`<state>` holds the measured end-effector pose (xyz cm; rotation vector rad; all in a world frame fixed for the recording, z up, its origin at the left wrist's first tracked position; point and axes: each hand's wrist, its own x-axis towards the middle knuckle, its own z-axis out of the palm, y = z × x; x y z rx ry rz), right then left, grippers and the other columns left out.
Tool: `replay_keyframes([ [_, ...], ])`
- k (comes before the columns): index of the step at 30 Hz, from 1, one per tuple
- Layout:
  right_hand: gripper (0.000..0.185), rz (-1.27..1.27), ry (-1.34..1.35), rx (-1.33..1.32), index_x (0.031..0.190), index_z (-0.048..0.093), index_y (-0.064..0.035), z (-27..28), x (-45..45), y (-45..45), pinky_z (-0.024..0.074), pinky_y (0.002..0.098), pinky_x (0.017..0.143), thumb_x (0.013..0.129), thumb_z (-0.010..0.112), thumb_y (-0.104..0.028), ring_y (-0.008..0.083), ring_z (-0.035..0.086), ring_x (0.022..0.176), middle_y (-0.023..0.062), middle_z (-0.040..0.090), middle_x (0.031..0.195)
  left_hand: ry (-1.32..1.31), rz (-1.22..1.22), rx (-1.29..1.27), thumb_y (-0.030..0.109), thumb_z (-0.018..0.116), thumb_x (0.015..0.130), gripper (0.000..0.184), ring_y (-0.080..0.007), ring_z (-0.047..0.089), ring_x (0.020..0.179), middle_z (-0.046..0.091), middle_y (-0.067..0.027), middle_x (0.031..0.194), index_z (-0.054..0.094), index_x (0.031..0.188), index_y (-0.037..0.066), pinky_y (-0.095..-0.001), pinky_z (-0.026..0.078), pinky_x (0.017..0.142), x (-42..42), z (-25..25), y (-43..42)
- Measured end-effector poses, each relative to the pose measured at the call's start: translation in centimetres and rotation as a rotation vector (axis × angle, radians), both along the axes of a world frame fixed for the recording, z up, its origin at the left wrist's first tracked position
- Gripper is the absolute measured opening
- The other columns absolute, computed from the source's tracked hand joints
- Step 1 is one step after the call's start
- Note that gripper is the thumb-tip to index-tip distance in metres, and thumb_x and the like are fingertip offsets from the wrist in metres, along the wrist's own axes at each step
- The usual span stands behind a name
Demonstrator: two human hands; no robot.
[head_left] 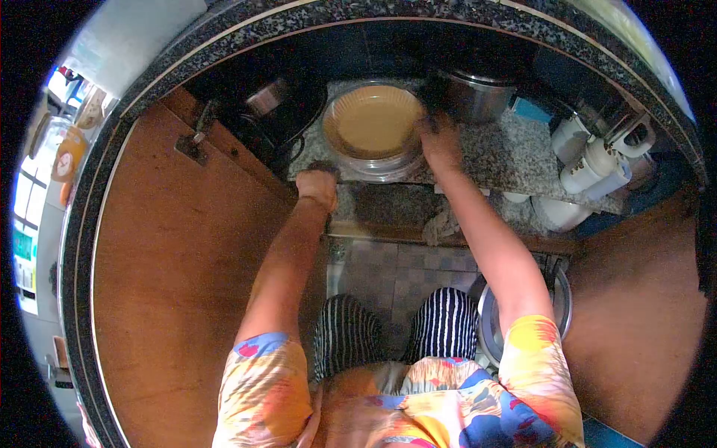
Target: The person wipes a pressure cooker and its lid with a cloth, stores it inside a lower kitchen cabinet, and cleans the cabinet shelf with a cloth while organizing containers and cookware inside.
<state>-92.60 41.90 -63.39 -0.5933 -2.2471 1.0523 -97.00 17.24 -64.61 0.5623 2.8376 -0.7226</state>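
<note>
A stack of round dishes stands on a granite shelf [500, 160] inside a low cabinet. Its top is a yellowish plate with a fluted rim [375, 119], and clear glass-like dishes [385, 173] lie beneath. My right hand [441, 145] is at the stack's right side, its fingers dark in shadow against the rim; whether they grip it I cannot tell. Left of the stack, my left hand [317, 187] is closed at the shelf's front edge, seemingly around that edge.
A dark pan [287, 112] sits at the back left, a metal pot [478, 93] at the back right. White containers [594, 168] crowd the right side. Wooden doors stand on the left [187, 284] and right [635, 299]. A round glass lid [562, 299] is beside my right knee.
</note>
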Motion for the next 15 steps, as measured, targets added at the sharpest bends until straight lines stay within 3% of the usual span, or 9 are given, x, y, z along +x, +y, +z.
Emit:
replay_keyframes([
  [2,0.066,0.042,0.093,-0.267,0.134,0.040,-0.0021,-0.7,0.0,0.2,0.0491,0.0494,0.083,0.089,0.055,-0.048,0.0364,0.055,0.110,0.0231,0.057,0.119,0.003,-0.002,-0.012,0.030,0.066,0.075,0.025,-0.0213,0.067,0.097,0.071,-0.0023,0.101,0.073,0.095,0.018,-0.0388,0.051,0.075,-0.2,-0.3,-0.2],
  [5,0.063,0.005,-0.095,-0.608,0.137,0.035,-0.0027,-1.3,0.8,0.2,0.0537,0.0490,0.074,0.093,0.051,-0.045,0.0326,0.060,0.103,0.0193,0.059,0.115,0.009,-0.020,-0.020,0.030,0.064,0.077,0.025,-0.0233,0.067,0.098,0.071,-0.0030,0.102,0.073,0.097,0.017,-0.0393,0.051,0.075,-0.8,-1.0,-0.1],
  [8,0.059,0.206,-0.142,-0.958,0.138,0.030,-0.0013,-2.6,1.8,0.5,0.0573,0.0478,0.066,0.096,0.046,-0.040,0.0317,0.064,0.090,0.0197,0.056,0.117,0.033,-0.043,0.010,0.027,0.061,0.081,0.023,-0.0241,0.067,0.097,0.071,-0.0034,0.102,0.073,0.098,0.017,-0.0391,0.052,0.073,-0.7,-1.1,-0.5],
  [11,0.053,0.239,-0.131,-1.152,0.134,0.032,0.0009,-1.9,3.2,-0.7,0.0590,0.0485,0.066,0.097,0.043,-0.036,0.0328,0.065,0.078,0.0215,0.052,0.119,0.047,-0.057,0.037,0.020,0.057,0.085,0.020,-0.0231,0.068,0.095,0.071,-0.0032,0.099,0.074,0.095,0.017,-0.0385,0.053,0.070,-1.6,-1.9,-0.7],
  [15,0.047,0.264,-0.098,-1.198,0.130,0.035,0.0018,-0.8,4.0,-1.4,0.0590,0.0496,0.070,0.098,0.041,-0.032,0.0347,0.064,0.083,0.0223,0.051,0.114,0.096,-0.080,-0.049,0.021,0.057,0.086,0.018,-0.0233,0.069,0.090,0.072,-0.0028,0.096,0.074,0.091,0.018,-0.0396,0.052,0.067,-1.1,-1.8,-0.5],
])
